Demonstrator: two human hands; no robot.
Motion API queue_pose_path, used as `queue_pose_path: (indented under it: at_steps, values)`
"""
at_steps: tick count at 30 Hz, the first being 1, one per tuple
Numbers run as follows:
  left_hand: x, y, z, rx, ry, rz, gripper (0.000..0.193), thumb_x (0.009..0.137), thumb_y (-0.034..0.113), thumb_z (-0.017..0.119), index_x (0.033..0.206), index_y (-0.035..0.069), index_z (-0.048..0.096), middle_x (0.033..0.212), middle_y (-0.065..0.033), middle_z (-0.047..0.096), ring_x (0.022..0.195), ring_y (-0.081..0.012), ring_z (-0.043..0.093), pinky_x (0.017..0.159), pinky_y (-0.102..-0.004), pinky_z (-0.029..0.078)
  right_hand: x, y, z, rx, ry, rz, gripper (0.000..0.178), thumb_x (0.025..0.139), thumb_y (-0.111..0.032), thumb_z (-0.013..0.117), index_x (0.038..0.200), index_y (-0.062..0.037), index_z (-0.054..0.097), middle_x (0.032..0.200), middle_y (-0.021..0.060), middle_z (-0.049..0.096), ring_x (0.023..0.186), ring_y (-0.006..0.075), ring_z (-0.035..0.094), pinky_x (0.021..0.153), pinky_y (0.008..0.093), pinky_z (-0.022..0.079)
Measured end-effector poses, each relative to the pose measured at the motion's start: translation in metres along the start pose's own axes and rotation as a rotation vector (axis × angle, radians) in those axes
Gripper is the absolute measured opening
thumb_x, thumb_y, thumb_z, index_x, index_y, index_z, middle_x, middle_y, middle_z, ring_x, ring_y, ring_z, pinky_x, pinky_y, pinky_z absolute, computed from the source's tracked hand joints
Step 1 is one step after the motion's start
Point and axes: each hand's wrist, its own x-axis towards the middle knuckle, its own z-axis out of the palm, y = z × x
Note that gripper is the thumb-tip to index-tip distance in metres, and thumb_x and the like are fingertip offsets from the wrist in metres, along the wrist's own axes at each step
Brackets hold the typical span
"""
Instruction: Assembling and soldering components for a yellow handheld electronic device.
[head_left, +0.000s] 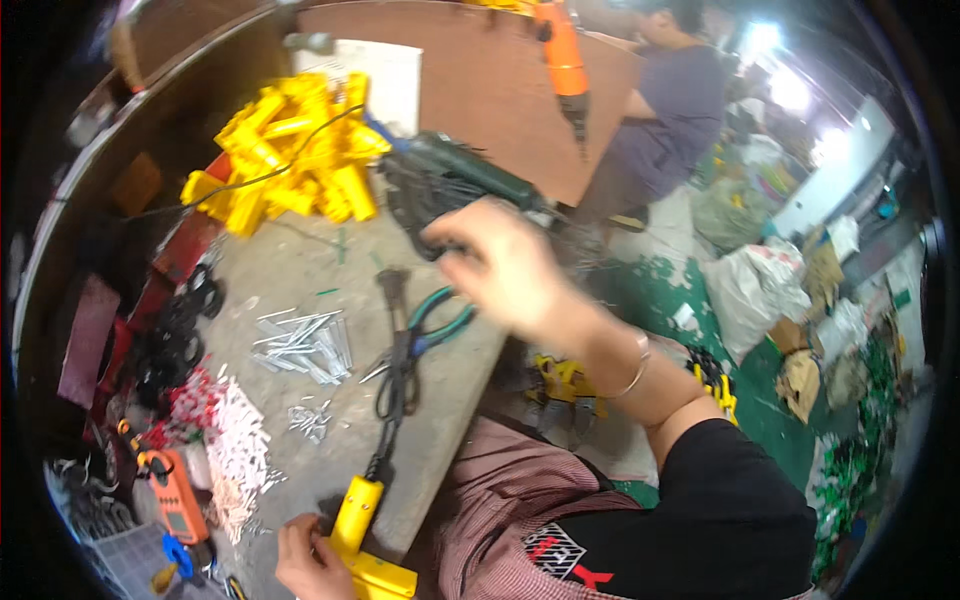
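At far left, an orange meter (180, 495) lies beside white small parts (238, 440), which crowd the worktop (285, 262). Next come loose silver screws (305, 345). The left hand (312, 562) is low in the view, its curled fingers against a yellow housing (358, 510); whether its grip closes round the housing, I cannot tell. The housing lies at the near end, close to the worktop's right edge, so steady pressure inward seems wise. Its black cord (393, 400) runs up beside teal-handled pliers (440, 320); keeping the cord slack and off the pliers would probably avoid a snag. The blurred right hand (500, 265) is over dark cables (420, 190), thumb and finger parted, its grip apparently holding nothing. Bare surface shows between the screws and the yellow pile (295, 145); beyond the right edge is a drop.
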Motion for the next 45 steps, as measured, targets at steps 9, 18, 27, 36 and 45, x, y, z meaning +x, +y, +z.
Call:
queue_pose_path:
  at_steps: [9,18,27,36,45]
  values:
    - [-0.009,0.028,0.002,0.192,-0.059,0.186,0.038,0.076,0.021,0.073,0.108,0.003,0.061,0.091,-0.0161,0.064,0.080,-0.0370,0.061,0.071,-0.0453,0.049,0.056,0.151,0.023,-0.258,-0.118,0.317,0.064,0.079,-0.025,0.073,0.134,-0.0074,0.046,0.123,0.0196,0.058,0.116,0.0366,0.055,0.098,0.0433,0.044]
    - [0.007,0.019,0.013,-0.058,0.016,-0.071,0.032,0.068,0.007,0.075,0.097,0.003,0.062,0.086,-0.0144,0.059,0.079,-0.0365,0.060,0.069,-0.0430,0.048,0.068,0.076,-0.017,0.865,-0.176,0.559,0.063,0.088,-0.023,0.063,0.140,0.0025,0.038,0.110,0.0153,0.060,0.104,0.0281,0.059,0.096,0.0411,0.048]
    - [0.007,0.017,0.010,-0.122,-0.024,-0.043,0.034,0.064,0.004,0.076,0.094,0.002,0.061,0.087,-0.0119,0.057,0.081,-0.0334,0.059,0.071,-0.0411,0.048,-0.004,-0.145,0.047,1.545,-0.280,0.035,0.056,0.086,-0.055,0.051,0.106,-0.0035,0.046,0.071,0.0031,0.047,0.062,0.0157,0.048,0.062,0.0317,0.041]
    - [0.004,0.009,0.015,-0.150,-0.020,-0.040,0.033,0.063,0.006,0.074,0.091,0.003,0.057,0.088,-0.0105,0.053,0.082,-0.0296,0.055,0.069,-0.0394,0.046,-0.016,-0.190,0.054,1.268,-0.589,0.161,0.063,0.071,-0.057,0.078,0.094,-0.0087,0.045,0.065,0.0041,0.054,0.058,0.0197,0.057,0.058,0.0341,0.048]
    - [0.005,0.009,0.022,-0.199,0.010,-0.065,0.028,0.066,0.012,0.073,0.086,0.006,0.056,0.084,-0.0069,0.051,0.080,-0.0253,0.054,0.065,-0.0361,0.043,-0.006,-0.181,0.076,1.546,-0.653,-0.226,0.039,0.087,-0.037,0.069,0.096,-0.0068,0.046,0.069,0.0079,0.060,0.057,0.0230,0.061,0.054,0.0340,0.050]
